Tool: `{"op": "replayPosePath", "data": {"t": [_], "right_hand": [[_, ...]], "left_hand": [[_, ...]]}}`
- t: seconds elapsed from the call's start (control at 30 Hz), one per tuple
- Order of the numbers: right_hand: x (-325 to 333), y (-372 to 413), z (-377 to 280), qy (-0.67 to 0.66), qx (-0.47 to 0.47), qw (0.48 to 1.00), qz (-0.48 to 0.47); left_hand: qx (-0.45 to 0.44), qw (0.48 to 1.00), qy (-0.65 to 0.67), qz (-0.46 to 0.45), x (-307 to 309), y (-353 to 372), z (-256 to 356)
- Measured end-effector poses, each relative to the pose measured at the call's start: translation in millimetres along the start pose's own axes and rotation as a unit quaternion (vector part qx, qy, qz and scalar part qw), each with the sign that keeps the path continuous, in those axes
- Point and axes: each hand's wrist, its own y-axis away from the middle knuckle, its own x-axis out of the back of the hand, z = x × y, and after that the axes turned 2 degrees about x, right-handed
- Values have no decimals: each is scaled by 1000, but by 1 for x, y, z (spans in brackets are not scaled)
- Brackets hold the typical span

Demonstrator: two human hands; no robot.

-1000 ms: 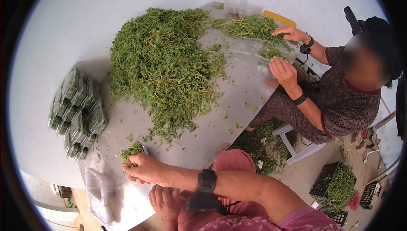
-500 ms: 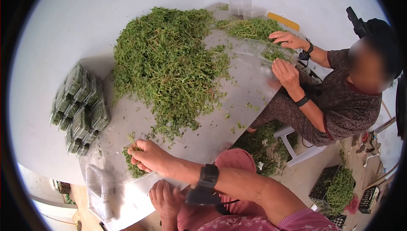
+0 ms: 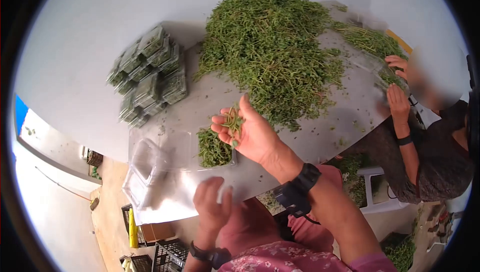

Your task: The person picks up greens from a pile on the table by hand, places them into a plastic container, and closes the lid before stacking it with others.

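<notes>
- Since half a second ago our right hand has lifted off the clear tray and turned palm up, and our view has swung so the herb heap sits higher.
- Its fingers are curled lightly shut on a few sprigs, with the thumb standing free.
- These sprigs hang just above the tray, which lies on the desk partly filled with a green bunch.
- Our left hand is at the desk's near edge with its fingers bent and together. It is blurred, so we cannot tell whether it touches the tray.
- To do this well, we judge the sprigs should go down with their stems lined up with the bunch. The pinch should stay loose so no leaves get bruised, and the left hand should steady the tray.
- Further out are empty trays, stacked filled packs, and a co-worker's hand across the desk.
</notes>
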Motion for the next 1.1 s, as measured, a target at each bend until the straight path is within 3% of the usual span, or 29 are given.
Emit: {"op": "replayPosePath", "data": {"t": [0.07, 0.17, 0.3, 0.43, 0.53, 0.6, 0.8, 1.1], "right_hand": [[0, 0, 3, 15, 1, 1000, -6], [-4, 3, 4, 15, 4, 1000, 7], [-11, 4, 8, -9, 10, 1000, 5], [-12, 2, 17, -43, 15, 999, 4], [1, -6, 23, -14, 18, 999, -30], [6, -11, 29, -23, 17, 1000, -12], [0, -4, 28, 36, 53, 997, -42], [6, 1, 19, 155, 63, 976, -138]], "left_hand": [[75, 996, 38, 36, 12, -33, 12], [85, 991, 75, 68, 13, -61, 11], [158, 978, 130, 35, -6, -96, 18], [131, 987, 89, -12, -32, -103, 10], [98, 994, 44, 16, -40, -105, 11], [170, 981, 92, -33, -40, -109, 14], [209, 970, 118, -31, -42, -108, 10], [194, 965, 175, -1, -48, -103, 2]]}}
